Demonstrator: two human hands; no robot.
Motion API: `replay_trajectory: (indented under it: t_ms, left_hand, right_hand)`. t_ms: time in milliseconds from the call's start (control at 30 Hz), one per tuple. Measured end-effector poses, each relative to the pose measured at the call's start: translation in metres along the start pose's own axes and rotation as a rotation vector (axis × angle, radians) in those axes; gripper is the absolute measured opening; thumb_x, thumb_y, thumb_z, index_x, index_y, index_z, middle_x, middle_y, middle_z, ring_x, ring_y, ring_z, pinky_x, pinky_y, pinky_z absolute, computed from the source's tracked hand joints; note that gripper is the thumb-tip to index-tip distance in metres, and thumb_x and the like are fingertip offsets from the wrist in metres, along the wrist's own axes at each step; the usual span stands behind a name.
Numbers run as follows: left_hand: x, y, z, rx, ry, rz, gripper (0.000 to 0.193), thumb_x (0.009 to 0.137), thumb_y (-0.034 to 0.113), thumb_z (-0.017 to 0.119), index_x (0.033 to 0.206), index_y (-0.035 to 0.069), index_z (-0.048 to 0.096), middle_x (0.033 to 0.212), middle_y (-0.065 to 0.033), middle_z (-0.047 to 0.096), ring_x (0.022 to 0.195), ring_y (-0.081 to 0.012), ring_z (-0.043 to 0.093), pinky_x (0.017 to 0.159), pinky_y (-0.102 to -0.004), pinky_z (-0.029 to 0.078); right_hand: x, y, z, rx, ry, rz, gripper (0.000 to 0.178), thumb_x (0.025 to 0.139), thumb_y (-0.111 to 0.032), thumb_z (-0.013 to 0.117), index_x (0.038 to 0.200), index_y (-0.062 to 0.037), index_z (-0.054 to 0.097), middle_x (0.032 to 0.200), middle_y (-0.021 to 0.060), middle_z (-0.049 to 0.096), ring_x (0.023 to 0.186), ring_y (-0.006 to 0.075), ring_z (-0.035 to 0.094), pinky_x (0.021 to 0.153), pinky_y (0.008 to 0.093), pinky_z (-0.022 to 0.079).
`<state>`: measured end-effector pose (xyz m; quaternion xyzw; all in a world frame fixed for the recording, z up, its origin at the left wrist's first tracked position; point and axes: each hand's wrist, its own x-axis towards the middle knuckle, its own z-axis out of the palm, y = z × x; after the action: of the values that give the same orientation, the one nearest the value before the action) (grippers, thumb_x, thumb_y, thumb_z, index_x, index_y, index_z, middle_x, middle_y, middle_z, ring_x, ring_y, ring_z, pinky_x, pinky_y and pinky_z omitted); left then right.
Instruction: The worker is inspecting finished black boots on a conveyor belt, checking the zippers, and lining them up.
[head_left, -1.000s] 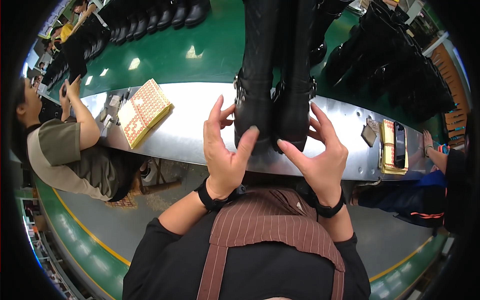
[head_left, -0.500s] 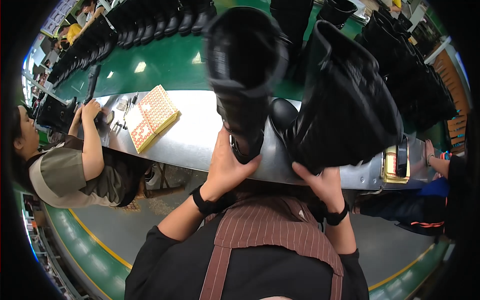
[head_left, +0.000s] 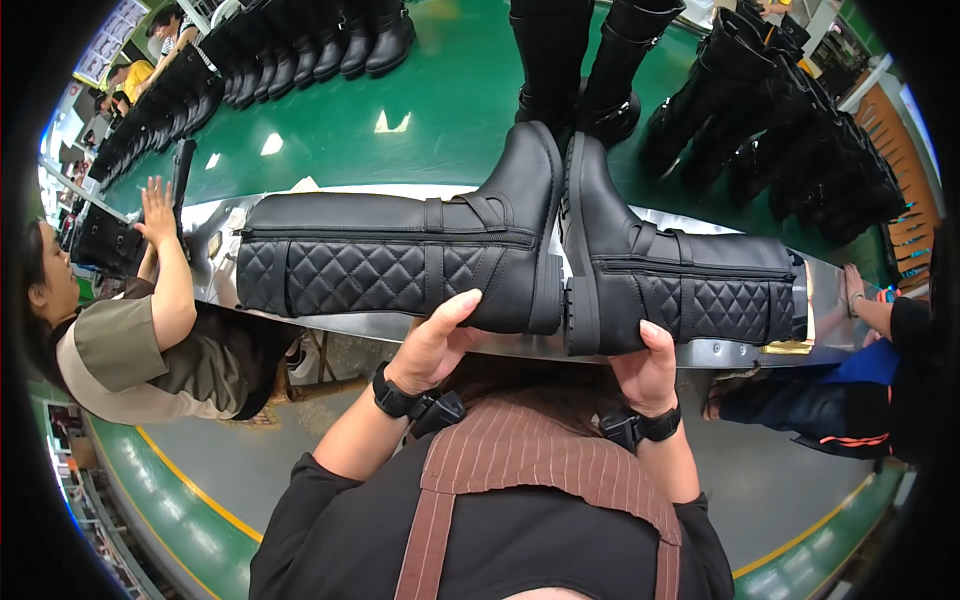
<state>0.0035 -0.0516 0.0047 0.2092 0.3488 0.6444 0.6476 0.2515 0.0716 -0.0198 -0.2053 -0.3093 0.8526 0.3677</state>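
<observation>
Two tall black boots lie on their sides, soles facing each other and toes pointing away from me. The left boot (head_left: 390, 250) has a quilted panel, a long zip and crossed ankle straps, its shaft stretching to the left. My left hand (head_left: 437, 343) grips it near the heel, thumb on top and fingers hidden below. The right boot (head_left: 690, 270), quilted and zipped the same way, has its shaft stretching right. My right hand (head_left: 648, 368) holds its lower edge near the ankle, thumb on top, fingers underneath out of sight.
A metal ledge (head_left: 400, 325) runs beneath the boots, before a green conveyor (head_left: 430, 120). Two boots (head_left: 585, 75) stand just ahead; more stand in rows at far left (head_left: 310, 45) and right (head_left: 770, 130). A co-worker (head_left: 140, 330) sits left; another person's arm (head_left: 870, 305) reaches in at right.
Both boots have turned from blurred and upright to lying sideways, sole to sole, shafts outward. The left boot now hides the card stack. The left co-worker's hand has lifted, its fingers spread.
</observation>
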Motion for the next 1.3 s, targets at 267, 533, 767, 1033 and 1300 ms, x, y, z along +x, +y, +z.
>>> replay_trajectory:
  t_ms: [267,533,767,1033,1300]
  left_hand:
    - [0.006,-0.012,-0.001,-0.136,-0.245,0.051,0.041,0.099,0.023,0.049,0.13,-0.003,0.054,0.13,-0.0147,0.059,0.12,-0.0273,0.057,0.105,-0.0469,0.043]
    - [0.022,-0.02,-0.006,0.239,-0.138,0.252,0.032,0.092,0.012,0.056,0.121,-0.001,0.062,0.122,-0.0076,0.063,0.115,-0.0186,0.057,0.103,-0.0355,0.041]
    - [0.009,0.015,0.029,0.98,-0.083,0.357,0.056,0.09,0.012,0.062,0.142,0.002,0.043,0.142,-0.012,0.044,0.128,-0.0222,0.044,0.11,-0.0348,0.035]
    - [0.011,0.011,0.042,0.977,-0.154,0.534,0.076,0.083,0.013,0.065,0.15,0.007,0.03,0.152,-0.0172,0.027,0.139,-0.0302,0.03,0.114,-0.0409,0.029]
    - [0.022,0.012,0.043,0.769,-0.163,0.445,0.086,0.088,0.015,0.06,0.157,0.016,0.008,0.156,-0.0174,0.017,0.142,-0.031,0.027,0.114,-0.0429,0.029]
  right_hand:
    - [-0.006,0.004,-0.021,-0.006,-0.079,-0.121,0.045,0.085,-0.023,0.056,0.119,0.0065,0.062,0.124,0.015,0.064,0.118,0.0282,0.059,0.105,0.0404,0.042]
    - [0.004,0.005,-0.003,-0.364,-0.035,-0.229,0.04,0.082,-0.006,0.065,0.121,0.0006,0.063,0.118,0.0078,0.064,0.114,0.0183,0.056,0.104,0.0334,0.04]
    - [0.024,-0.01,0.025,-0.738,-0.147,-0.484,0.081,0.077,0.0,0.057,0.152,-0.0086,0.026,0.149,0.0132,0.035,0.138,0.0252,0.035,0.113,0.0427,0.031]
    - [0.06,-0.003,0.001,-0.141,0.044,-0.245,0.056,0.105,-0.039,0.04,0.148,-0.0044,0.033,0.143,0.0099,0.047,0.128,0.0201,0.048,0.107,0.0346,0.038]
    - [0.035,-0.005,-0.013,0.164,-0.105,0.11,0.058,0.102,-0.041,0.044,0.146,-0.0034,0.036,0.144,0.0119,0.047,0.129,0.0247,0.048,0.112,0.0403,0.034]
